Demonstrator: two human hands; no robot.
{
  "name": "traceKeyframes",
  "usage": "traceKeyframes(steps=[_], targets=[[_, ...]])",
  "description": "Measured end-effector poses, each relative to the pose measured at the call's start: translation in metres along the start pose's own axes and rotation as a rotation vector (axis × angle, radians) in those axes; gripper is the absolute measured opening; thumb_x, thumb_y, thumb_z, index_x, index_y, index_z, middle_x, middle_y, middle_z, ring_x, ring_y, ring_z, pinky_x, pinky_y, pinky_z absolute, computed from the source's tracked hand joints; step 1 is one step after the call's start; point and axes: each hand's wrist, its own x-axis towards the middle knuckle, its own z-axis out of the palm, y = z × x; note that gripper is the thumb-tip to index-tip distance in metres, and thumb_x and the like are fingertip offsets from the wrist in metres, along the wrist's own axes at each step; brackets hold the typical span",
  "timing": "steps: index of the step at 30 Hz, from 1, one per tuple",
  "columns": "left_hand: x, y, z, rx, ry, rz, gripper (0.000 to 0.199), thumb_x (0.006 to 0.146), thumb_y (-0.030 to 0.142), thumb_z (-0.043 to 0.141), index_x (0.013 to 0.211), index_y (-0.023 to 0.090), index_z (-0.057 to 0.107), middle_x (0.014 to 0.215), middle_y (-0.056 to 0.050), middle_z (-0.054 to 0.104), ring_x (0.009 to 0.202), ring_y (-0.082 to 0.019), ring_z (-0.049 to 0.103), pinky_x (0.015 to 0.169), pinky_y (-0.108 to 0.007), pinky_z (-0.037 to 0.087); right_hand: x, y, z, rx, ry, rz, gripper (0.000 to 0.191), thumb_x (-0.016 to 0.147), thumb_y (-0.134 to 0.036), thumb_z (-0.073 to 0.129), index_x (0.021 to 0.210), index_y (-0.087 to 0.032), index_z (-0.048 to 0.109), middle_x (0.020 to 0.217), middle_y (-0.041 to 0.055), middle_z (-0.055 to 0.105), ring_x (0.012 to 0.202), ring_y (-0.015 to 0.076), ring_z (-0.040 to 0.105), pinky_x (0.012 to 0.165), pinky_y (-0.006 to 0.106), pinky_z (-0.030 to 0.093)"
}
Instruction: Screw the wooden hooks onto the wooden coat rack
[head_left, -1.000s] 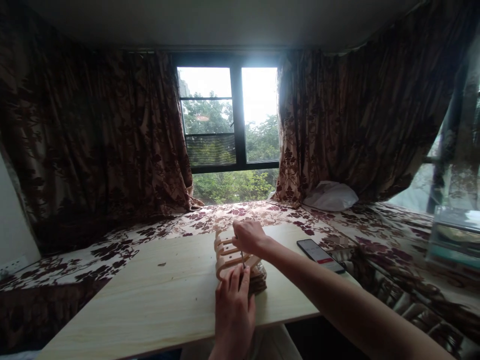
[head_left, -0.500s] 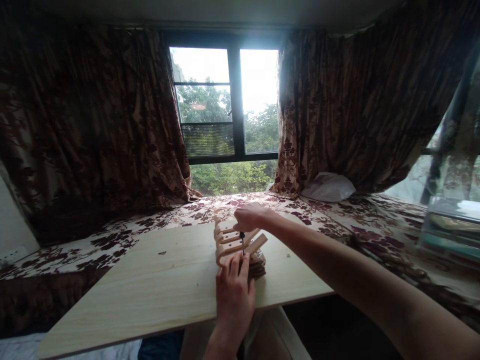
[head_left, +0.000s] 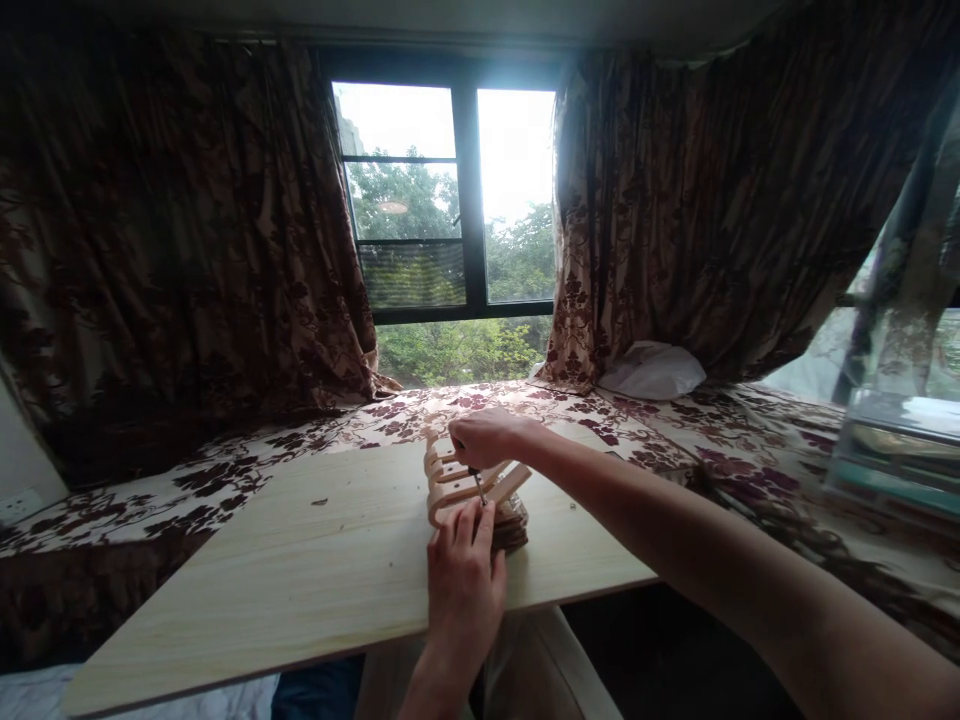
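Note:
My right hand is closed round the handle of a screwdriver, whose thin shaft points down and leans. Its tip is by the fingertips of my left hand. That hand lies over the near end of a pale wooden slatted piece, its fingers pressed onto the wood; what lies under them is hidden. The piece has a scalloped side and slats with dark holes. One slat sticks out to the right at a slant. Under it sits a brownish layered stack, partly covered.
All this stands on a pale wood-grain tabletop with small dark bits on it. Behind is a flower-patterned cover below the window. A white plastic bag lies at the back right, and a clear box stands far right.
My right hand has shifted slightly left, and the screwdriver leans more, with its handle further left. My left hand keeps its place on the wood. The whole view has moved a little.

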Motion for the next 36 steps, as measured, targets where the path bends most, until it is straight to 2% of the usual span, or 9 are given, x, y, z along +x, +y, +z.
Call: traceKeyframes(steps=[4, 11, 19, 24, 30, 36], targets=[[-0.001, -0.001, 0.001, -0.004, -0.003, 0.001, 0.049, 0.077, 0.009, 0.053, 0.126, 0.018, 0.053, 0.129, -0.007, 0.055, 0.119, -0.025, 0.044, 0.097, -0.042, 0.041, -0.001, 0.0, 0.006, -0.006, 0.041, 0.024, 0.029, 0.092, -0.035, 0.053, 0.112, -0.015, 0.058, 0.11, 0.0077, 0.06, 0.093, 0.0189, 0.06, 0.078, 0.039, 0.051], [-0.001, -0.001, 0.001, 0.004, 0.009, 0.012, 0.05, 0.076, 0.009, 0.053, 0.125, 0.018, 0.053, 0.13, -0.007, 0.054, 0.119, -0.025, 0.044, 0.097, -0.042, 0.041, -0.002, 0.003, -0.007, -0.001, -0.034, 0.012, 0.027, 0.091, -0.036, 0.053, 0.107, -0.015, 0.06, 0.104, 0.0063, 0.062, 0.087, 0.0173, 0.061, 0.076, 0.038, 0.051], [-0.003, -0.004, 0.004, 0.027, 0.017, 0.027, 0.051, 0.077, 0.011, 0.052, 0.127, 0.019, 0.052, 0.13, -0.006, 0.054, 0.119, -0.025, 0.044, 0.098, -0.042, 0.041, 0.0, 0.006, -0.003, -0.005, -0.041, 0.066, 0.029, 0.092, -0.035, 0.053, 0.111, -0.015, 0.058, 0.108, 0.0073, 0.061, 0.09, 0.0181, 0.061, 0.077, 0.038, 0.051], [-0.004, -0.007, 0.007, 0.031, 0.033, 0.033, 0.05, 0.076, 0.01, 0.052, 0.126, 0.019, 0.053, 0.129, -0.007, 0.055, 0.118, -0.025, 0.045, 0.096, -0.042, 0.042, 0.0, 0.008, -0.009, 0.002, -0.069, 0.011, 0.026, 0.091, -0.034, 0.054, 0.108, -0.015, 0.059, 0.104, 0.0062, 0.062, 0.087, 0.017, 0.061, 0.075, 0.036, 0.052], [-0.004, -0.005, 0.007, 0.028, 0.041, 0.021, 0.051, 0.076, 0.009, 0.051, 0.126, 0.02, 0.053, 0.129, -0.006, 0.054, 0.119, -0.025, 0.045, 0.097, -0.042, 0.041, 0.003, -0.001, -0.005, 0.01, -0.01, 0.021, 0.028, 0.092, -0.035, 0.053, 0.11, -0.015, 0.059, 0.108, 0.0073, 0.061, 0.091, 0.0181, 0.061, 0.077, 0.038, 0.051], [-0.005, -0.006, 0.008, 0.024, 0.053, 0.019, 0.051, 0.075, 0.009, 0.051, 0.125, 0.02, 0.054, 0.128, -0.006, 0.055, 0.118, -0.025, 0.046, 0.096, -0.042, 0.041, 0.006, -0.004, -0.003, 0.046, -0.013, -0.052, 0.026, 0.092, -0.034, 0.053, 0.109, -0.016, 0.059, 0.105, 0.0065, 0.062, 0.087, 0.017, 0.061, 0.075, 0.036, 0.052]])
